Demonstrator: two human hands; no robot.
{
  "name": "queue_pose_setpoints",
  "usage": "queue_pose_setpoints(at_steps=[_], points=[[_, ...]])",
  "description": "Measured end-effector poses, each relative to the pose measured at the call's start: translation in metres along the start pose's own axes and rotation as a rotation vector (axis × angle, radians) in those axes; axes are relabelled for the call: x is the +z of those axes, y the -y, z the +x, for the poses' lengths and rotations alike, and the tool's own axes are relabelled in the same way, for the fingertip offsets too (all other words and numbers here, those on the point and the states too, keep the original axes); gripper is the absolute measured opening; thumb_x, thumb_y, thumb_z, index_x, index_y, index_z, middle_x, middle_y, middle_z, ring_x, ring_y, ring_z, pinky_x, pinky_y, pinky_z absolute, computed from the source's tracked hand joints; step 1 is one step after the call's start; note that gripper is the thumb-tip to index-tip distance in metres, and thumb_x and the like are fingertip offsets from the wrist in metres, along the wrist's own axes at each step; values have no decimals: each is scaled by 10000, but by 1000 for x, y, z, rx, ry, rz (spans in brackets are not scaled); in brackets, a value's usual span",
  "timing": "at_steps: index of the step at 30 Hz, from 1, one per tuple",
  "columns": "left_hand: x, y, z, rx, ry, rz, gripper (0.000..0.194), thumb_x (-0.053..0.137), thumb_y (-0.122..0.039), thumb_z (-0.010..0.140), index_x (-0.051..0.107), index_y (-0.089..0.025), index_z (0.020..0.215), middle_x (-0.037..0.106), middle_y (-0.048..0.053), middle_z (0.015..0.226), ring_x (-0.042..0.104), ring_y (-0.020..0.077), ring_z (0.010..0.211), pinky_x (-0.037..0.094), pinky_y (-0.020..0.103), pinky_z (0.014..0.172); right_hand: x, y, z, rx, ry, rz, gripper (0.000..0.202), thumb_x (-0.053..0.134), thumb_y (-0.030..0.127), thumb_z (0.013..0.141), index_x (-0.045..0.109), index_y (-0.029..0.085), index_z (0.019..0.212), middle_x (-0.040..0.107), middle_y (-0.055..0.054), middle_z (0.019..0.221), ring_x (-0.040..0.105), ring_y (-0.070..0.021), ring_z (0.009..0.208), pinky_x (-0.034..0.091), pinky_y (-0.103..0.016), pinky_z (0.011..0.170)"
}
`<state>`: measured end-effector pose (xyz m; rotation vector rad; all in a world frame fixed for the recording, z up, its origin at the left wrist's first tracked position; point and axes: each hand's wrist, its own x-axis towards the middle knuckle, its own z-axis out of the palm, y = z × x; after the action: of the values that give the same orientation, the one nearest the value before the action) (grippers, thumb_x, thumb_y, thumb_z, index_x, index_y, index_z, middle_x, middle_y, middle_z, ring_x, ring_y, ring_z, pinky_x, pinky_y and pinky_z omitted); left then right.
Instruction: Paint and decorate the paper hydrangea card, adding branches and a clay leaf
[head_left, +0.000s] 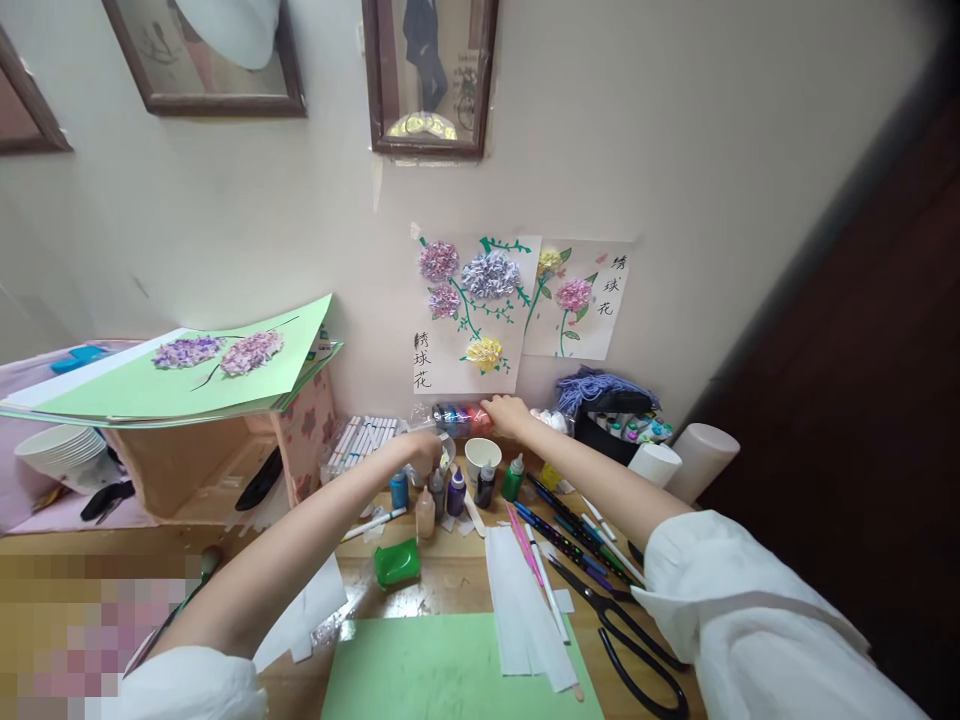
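My left hand (425, 449) reaches to the back of the table, its fingers bent down beside a small translucent container (448, 455). What those fingers hold, if anything, is hidden. My right hand (508, 414) is closed over a clear plastic pack of coloured rolls (463, 418) by the wall; its exact grip is partly hidden. A white paper cup (483, 458) stands between and below the hands. In front of them are several squeeze bottles: blue (399, 490), peach (425, 513), purple (456, 493), black (485, 487) and green (513, 479).
A green sheet (420, 665) lies at the front, with white paper strips (525, 610) on it. Black scissors (615, 620) and several pens (570, 540) lie right. A green tape dispenser (397, 563) sits left of centre. White markers (366, 443) stand behind; flower pictures (465, 350) hang on the wall.
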<state>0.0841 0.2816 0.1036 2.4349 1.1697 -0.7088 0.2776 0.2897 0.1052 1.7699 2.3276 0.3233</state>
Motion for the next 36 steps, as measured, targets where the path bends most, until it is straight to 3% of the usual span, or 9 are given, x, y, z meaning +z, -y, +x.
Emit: queue_pose_setpoints(at_steps=[8,12,15,17,20,23,27,31,36], points=[[2,9,-3,79,-53,-57,289,540,-334,900,572,-150,1121,593,76,1130,601,199,965,521,398,817,-11,15,-24,-20,-40,82,301,530,287,907,539,161,1181,585,-93,1165,598,-207,997,519,-400,826],[4,16,-12,110,-153,-74,310,685,-239,782,622,-134,1067,666,67,1017,636,186,890,521,319,775,-23,17,-95,-52,-89,142,280,409,73,893,572,156,1105,649,-106,1038,607,-218,995,500,-337,809],[5,18,-25,116,-262,-62,387,725,-95,650,663,-156,1027,707,53,969,655,192,871,495,232,724,-15,-1,-162,0,-253,257,412,381,30,856,508,184,1216,601,-95,1206,531,-198,1145,450,-305,911],[6,16,-41,113,-360,-36,331,657,-85,691,666,-169,1011,704,60,995,650,206,911,487,248,754,4,-23,-205,196,-355,318,392,365,63,864,508,164,1214,602,-108,1198,537,-225,1128,441,-339,928],[14,5,-73,87,-555,3,296,490,-130,814,621,-161,1077,640,119,1140,609,255,1027,469,339,845,51,-56,-268,519,-202,332,339,466,247,867,531,108,1169,611,-169,1146,561,-303,1090,453,-401,912],[41,-15,-107,152,-777,-9,308,367,-217,891,572,-183,1119,613,111,1160,612,242,1003,482,349,824,109,-68,-328,774,48,359,529,564,379,799,505,27,1190,601,-247,1133,570,-375,1084,473,-439,871],[100,-51,-133,369,-855,-144,264,370,-294,923,570,-230,1083,600,77,1166,599,214,1035,486,295,820,164,-51,-377,826,-132,464,645,501,460,815,374,70,1314,520,-224,1287,493,-338,1217,416,-432,983],[151,-88,-126,441,-706,-245,240,377,-257,925,555,-260,1087,602,61,1165,602,197,1025,486,280,835,172,-35,-380,894,-252,556,655,545,469,767,365,130,1299,514,-195,1278,454,-331,1246,399,-431,1000],[169,-122,-105,478,-586,-344,254,366,-228,919,556,-257,1085,606,67,1144,592,205,1037,485,303,852,162,-36,-370,930,-312,616,620,615,386,706,380,131,1219,544,-189,1197,477,-342,1173,388,-440,985]])
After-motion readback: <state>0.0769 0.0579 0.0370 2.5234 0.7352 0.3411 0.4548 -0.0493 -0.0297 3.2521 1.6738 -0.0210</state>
